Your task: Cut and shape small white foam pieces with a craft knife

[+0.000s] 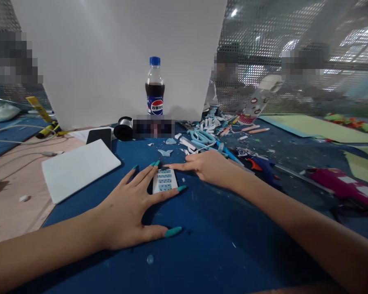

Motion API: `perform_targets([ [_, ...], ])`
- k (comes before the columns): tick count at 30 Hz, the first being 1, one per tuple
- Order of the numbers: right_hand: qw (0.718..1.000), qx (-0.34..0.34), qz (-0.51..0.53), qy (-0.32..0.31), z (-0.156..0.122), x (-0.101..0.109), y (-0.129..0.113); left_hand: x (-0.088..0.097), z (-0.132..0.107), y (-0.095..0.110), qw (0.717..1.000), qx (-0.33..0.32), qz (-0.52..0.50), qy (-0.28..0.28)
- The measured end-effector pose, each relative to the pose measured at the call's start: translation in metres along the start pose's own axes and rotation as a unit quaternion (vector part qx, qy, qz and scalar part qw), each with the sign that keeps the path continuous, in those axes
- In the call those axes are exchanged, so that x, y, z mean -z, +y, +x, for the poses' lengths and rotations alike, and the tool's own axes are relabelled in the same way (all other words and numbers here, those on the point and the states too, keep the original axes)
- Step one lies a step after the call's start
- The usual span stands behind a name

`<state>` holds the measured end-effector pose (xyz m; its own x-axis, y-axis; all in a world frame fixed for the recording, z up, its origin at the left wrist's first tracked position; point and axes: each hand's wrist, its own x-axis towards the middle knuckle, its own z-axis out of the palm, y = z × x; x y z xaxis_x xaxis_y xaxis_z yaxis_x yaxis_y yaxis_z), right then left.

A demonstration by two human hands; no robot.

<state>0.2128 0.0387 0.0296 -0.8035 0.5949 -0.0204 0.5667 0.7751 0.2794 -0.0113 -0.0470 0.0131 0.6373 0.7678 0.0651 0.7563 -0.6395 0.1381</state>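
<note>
White dotted card (165,181) flat on the counter (208,237), twelve o'clock.
Its blue rows already show; what remains, I cannot tell. My left grip (127,216) spreads wide around it, clasping nothing; my right grip (211,167) points an index finger at its far edge, any hold unclear. Beyond, at twelve, the Pepsi bottle (155,92) reads "百事可".

The surface (214,249) is blue, with a heap of pale scraps (213,123) towards the back. Near the middle lies a white card (164,181) with blue rows; beyond it sits a dark-rimmed spool (123,129). A white slab (79,171) overlaps the blue and a pink area (15,192) at left. At right lie a magenta tool (340,185) and yellow paper (319,126).
</note>
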Motion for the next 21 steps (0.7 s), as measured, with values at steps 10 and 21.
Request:
perform_targets([
  [10, 1.000, -0.007, 0.014, -0.002, -0.0036, -0.0007, 0.0027, 0.0003, 0.0000, -0.0009, 1.000, 0.003, -0.002, -0.006],
  [21, 0.999, -0.016, 0.039, -0.013, -0.0092, 0.0044, 0.0085, 0.0038, 0.0007, -0.0061, 0.999, -0.018, -0.018, -0.039],
])
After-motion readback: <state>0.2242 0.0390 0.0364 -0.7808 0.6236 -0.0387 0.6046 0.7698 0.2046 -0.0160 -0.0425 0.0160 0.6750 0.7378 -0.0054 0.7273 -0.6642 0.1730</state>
